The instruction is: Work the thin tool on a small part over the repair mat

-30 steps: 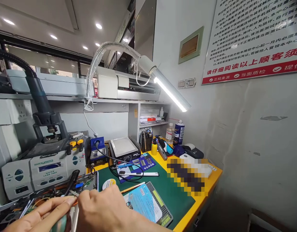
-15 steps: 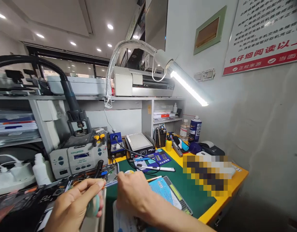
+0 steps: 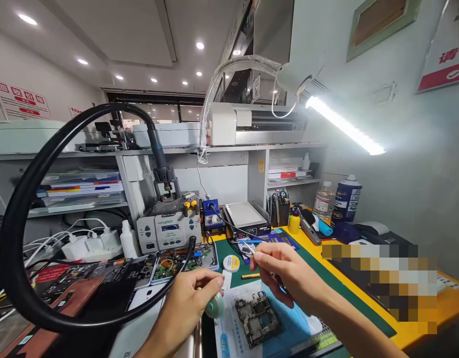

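Observation:
My left hand (image 3: 184, 306) is closed, with a small round pale-green thing (image 3: 214, 306) in its curled fingers; its kind is unclear. My right hand (image 3: 283, 271) is closed on a thin silver tool (image 3: 248, 247), which points up and left from the fingertips. A dark part shows under the palm. Below and between the hands, a bare phone circuit board (image 3: 256, 318) lies on a clear-and-blue printed sheet (image 3: 285, 323). Just left of the right hand, a thin orange stick (image 3: 250, 276) rests on the green mat (image 3: 225, 248).
A thick black hose (image 3: 13, 238) loops at the left from the grey hot-air station (image 3: 168, 232). An open tray (image 3: 205, 256) of electronic parts sits beyond the left hand, near a round white-and-yellow tin (image 3: 231, 263). Behind stand a heating plate (image 3: 246, 216) and yellow bottle (image 3: 294, 221).
The view has swung left. My hands, close together before, are apart, and the circuit board now shows. The orange-tipped stick beside my hands lies on the mat.

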The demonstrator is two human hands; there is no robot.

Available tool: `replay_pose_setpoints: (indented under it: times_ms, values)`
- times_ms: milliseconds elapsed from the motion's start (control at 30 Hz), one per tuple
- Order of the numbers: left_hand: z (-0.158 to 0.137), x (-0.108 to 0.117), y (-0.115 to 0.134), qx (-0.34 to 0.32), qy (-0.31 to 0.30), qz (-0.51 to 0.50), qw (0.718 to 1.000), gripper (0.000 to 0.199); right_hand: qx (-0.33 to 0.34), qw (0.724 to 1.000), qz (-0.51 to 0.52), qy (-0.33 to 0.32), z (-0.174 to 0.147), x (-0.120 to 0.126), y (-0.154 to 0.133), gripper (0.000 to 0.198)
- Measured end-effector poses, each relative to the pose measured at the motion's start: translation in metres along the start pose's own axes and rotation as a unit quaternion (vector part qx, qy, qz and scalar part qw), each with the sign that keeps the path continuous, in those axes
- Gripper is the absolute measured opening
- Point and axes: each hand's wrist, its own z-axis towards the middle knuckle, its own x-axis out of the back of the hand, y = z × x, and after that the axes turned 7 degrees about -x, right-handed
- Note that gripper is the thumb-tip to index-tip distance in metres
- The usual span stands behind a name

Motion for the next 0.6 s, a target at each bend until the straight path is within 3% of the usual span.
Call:
replay_pose_setpoints:
  times_ms: [133,367,533,600]
  values:
    - [0.005,-0.011,-0.005,0.0,-0.014,0.024,1.0,0.035,-0.019,0.999,0.026,-0.013,-0.009,0.004,0.012,0.029]
    - [0.006,-0.025,-0.007,-0.005,-0.009,0.064,0.998,0.056,-0.027,0.999,0.007,-0.025,-0.006,0.008,0.025,0.032]
    - [0.006,-0.031,-0.016,-0.029,0.014,0.102,0.994,0.047,-0.03,0.996,-0.082,-0.021,-0.007,0.006,0.032,0.031]
    - [0.005,-0.03,-0.019,-0.053,0.02,0.122,0.991,0.04,-0.01,0.989,-0.15,0.011,-0.01,0.002,0.031,0.031]
